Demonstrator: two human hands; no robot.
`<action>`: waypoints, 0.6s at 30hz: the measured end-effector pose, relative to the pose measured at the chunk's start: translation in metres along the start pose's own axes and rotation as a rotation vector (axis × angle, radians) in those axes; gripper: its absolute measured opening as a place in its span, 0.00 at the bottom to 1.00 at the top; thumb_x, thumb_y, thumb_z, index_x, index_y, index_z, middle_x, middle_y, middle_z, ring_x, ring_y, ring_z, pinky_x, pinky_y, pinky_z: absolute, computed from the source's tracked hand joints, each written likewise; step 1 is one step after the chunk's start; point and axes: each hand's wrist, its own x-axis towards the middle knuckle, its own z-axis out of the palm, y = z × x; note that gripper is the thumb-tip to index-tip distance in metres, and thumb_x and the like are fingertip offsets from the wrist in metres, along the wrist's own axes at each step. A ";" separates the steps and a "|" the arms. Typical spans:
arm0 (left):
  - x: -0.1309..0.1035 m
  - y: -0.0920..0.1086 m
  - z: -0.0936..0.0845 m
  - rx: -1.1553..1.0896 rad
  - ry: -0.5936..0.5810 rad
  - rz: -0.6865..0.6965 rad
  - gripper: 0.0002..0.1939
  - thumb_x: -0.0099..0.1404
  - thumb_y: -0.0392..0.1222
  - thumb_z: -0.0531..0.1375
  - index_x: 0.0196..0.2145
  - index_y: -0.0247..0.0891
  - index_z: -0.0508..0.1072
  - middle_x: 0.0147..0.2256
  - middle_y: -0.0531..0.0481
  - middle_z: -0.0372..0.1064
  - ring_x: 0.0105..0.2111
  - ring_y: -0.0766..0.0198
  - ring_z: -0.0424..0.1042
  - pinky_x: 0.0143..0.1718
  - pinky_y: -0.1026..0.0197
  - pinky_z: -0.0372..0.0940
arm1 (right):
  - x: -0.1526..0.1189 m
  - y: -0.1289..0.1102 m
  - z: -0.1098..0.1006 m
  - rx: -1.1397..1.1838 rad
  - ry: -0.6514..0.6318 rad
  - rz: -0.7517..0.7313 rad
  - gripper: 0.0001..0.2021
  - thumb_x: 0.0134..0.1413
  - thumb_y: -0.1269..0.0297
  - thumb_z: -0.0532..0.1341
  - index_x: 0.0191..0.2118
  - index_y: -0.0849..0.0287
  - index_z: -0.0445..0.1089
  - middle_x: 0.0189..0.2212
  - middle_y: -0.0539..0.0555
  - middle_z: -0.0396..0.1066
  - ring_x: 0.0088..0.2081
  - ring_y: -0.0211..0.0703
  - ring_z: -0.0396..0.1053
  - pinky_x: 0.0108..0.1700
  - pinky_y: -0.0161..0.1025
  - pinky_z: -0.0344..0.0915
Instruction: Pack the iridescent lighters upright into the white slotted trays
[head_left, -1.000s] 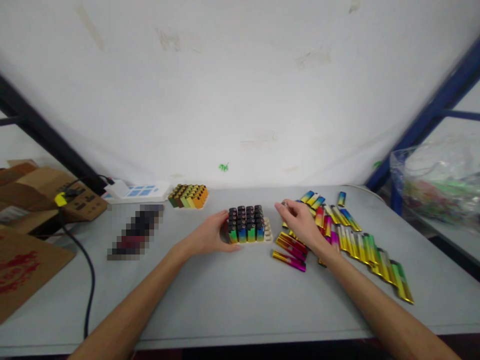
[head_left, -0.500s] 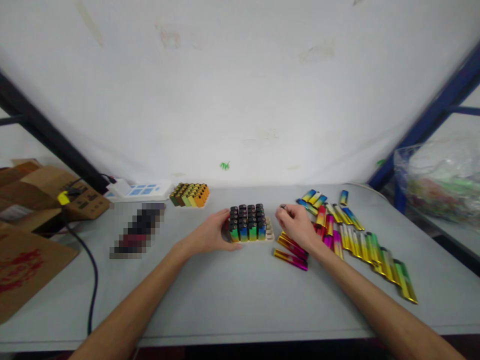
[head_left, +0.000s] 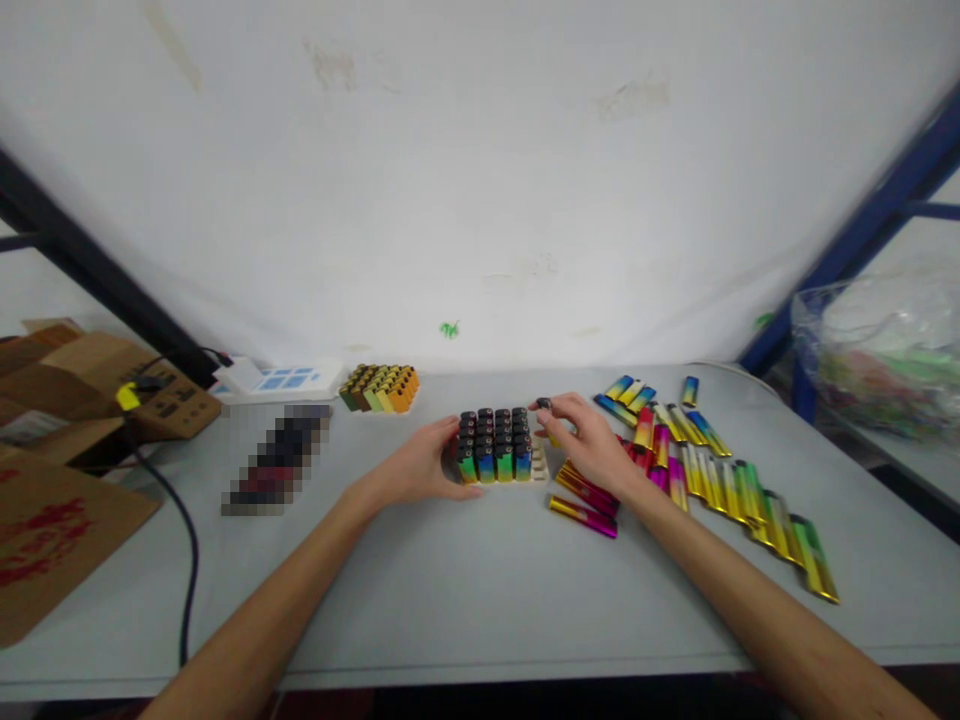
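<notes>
A pale tray (head_left: 541, 472) in the middle of the table holds rows of upright black-topped lighters (head_left: 495, 445), with bare slots along its right side. My left hand (head_left: 424, 465) is curved around the left end of the lighters and tray, thumb along the front edge. Over the tray's right side, my right hand (head_left: 581, 430) pinches a lighter (head_left: 544, 405) with a black top; its lower part is partly hidden by the fingers. Just below that hand lie several gold, red and magenta metallic sleeves (head_left: 583, 516).
More metallic sleeves (head_left: 705, 475) spread over the right of the table. A second set of yellow-green and orange lighters (head_left: 379, 388) stands behind left. Cardboard boxes (head_left: 67, 500), a black cable (head_left: 191, 550) and a power strip (head_left: 300, 381) are leftward; a plastic bag (head_left: 885, 360) is far right.
My right hand has moved left to the tray's right side, and the lighter in its fingers now shows upright. My left hand has stayed at the tray.
</notes>
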 end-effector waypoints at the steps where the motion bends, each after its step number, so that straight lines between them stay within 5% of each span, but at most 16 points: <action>1: 0.000 0.000 0.000 -0.001 0.000 0.001 0.34 0.51 0.51 0.74 0.54 0.39 0.73 0.51 0.44 0.76 0.49 0.47 0.75 0.53 0.49 0.71 | 0.000 0.002 0.000 0.015 0.011 0.005 0.20 0.68 0.46 0.58 0.50 0.56 0.77 0.46 0.61 0.74 0.49 0.52 0.72 0.45 0.45 0.75; 11: 0.000 0.000 -0.001 0.019 0.004 0.005 0.35 0.51 0.51 0.75 0.54 0.39 0.73 0.52 0.43 0.76 0.50 0.46 0.75 0.54 0.48 0.71 | 0.005 0.004 0.001 0.160 -0.078 0.011 0.18 0.68 0.53 0.59 0.54 0.59 0.74 0.43 0.56 0.78 0.45 0.47 0.75 0.51 0.43 0.71; 18: 0.000 0.001 -0.001 0.018 -0.003 -0.004 0.35 0.51 0.50 0.74 0.54 0.40 0.72 0.52 0.44 0.76 0.51 0.46 0.75 0.55 0.48 0.70 | 0.003 0.004 -0.010 -0.138 -0.253 -0.087 0.11 0.67 0.59 0.59 0.51 0.55 0.71 0.40 0.55 0.78 0.40 0.48 0.74 0.45 0.42 0.69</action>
